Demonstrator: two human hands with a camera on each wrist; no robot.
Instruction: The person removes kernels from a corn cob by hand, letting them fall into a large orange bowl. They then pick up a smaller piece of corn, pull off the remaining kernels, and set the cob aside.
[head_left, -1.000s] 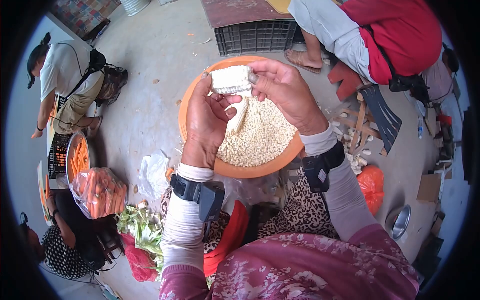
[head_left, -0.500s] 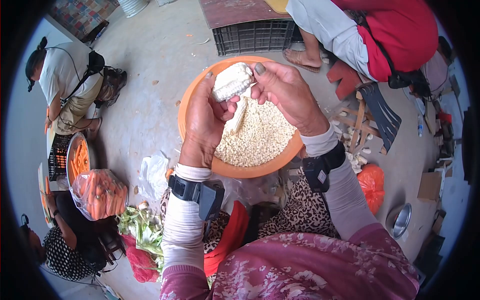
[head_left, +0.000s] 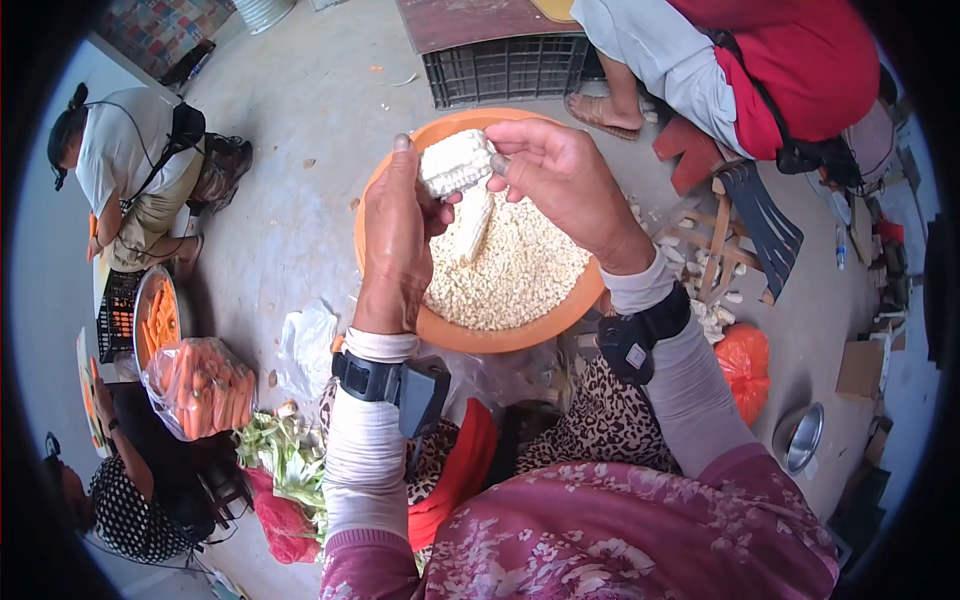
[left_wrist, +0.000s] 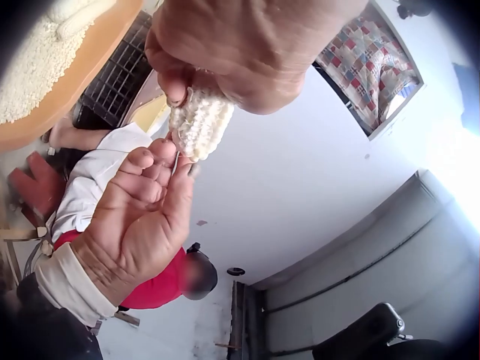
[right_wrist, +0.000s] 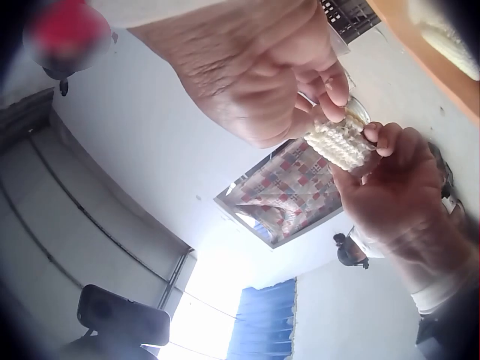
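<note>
A short white corn cob [head_left: 458, 163], with rows of kernels on it, is held up between my two hands over an orange basin [head_left: 374, 215]. My left hand [head_left: 395, 235] grips the cob's left end, thumb upright beside it. My right hand [head_left: 575, 190] pinches the right end, its thumb at the kernels. Both wrist views show the cob up close, in the left wrist view [left_wrist: 201, 124] and the right wrist view [right_wrist: 341, 144], with fingers at each end. Loose pale kernels [head_left: 530, 270] fill the basin, and another cob [head_left: 474, 228] lies on top of them.
A black crate [head_left: 505, 70] stands beyond the basin. To the left are a bag of carrots [head_left: 200, 390], a metal bowl [head_left: 139, 318] of cut carrots and green husks [head_left: 290, 460]. A red bag [head_left: 743, 365] and steel bowl [head_left: 804, 438] lie right. Other people sit nearby.
The cob has been turned and tilted between my hands. My right thumb has come down from above the cob to its right end. My left hand has shifted slightly left.
</note>
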